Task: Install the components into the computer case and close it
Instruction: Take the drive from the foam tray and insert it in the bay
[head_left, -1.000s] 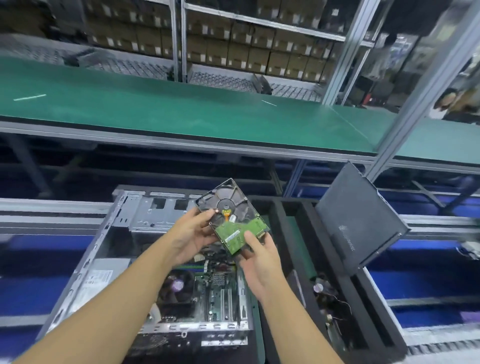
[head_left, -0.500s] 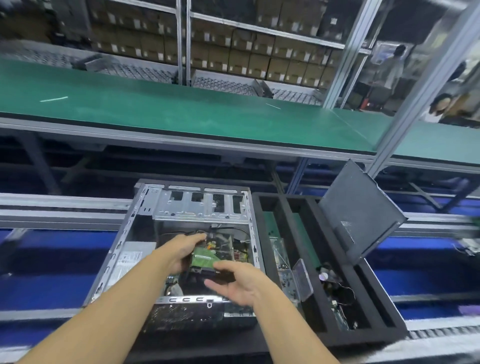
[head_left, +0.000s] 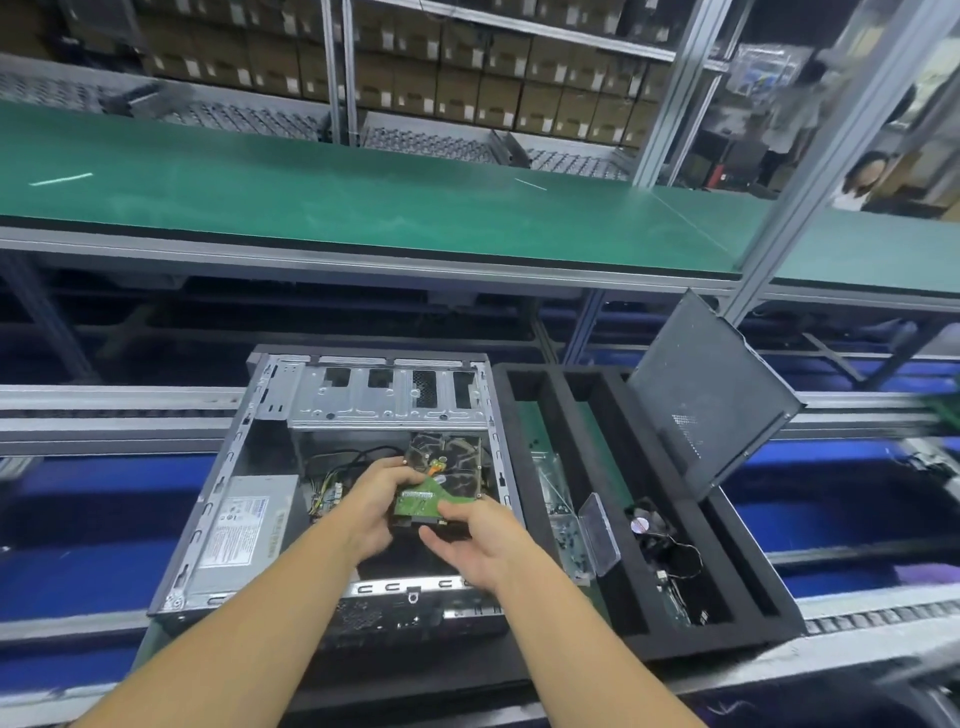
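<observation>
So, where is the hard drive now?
The hard drive is at the centre of the head view, inside the open computer case, held by the left hand and right hand.

There is one open grey metal computer case (head_left: 223, 499) and one silver power supply box (head_left: 244, 525). There is also one black hard drive (head_left: 457, 457) with a green circuit board. Two bare hands show, the left hand (head_left: 374, 499) and the right hand (head_left: 478, 540). To the right are one black foam tray (head_left: 727, 644), one dark metal side panel (head_left: 711, 389), one clear plastic box (head_left: 600, 530) and one small black fan (head_left: 647, 522).

Hard drive (head_left: 457, 462), green circuit board up, tilted inside open grey computer case (head_left: 218, 499), near right wall.
</observation>
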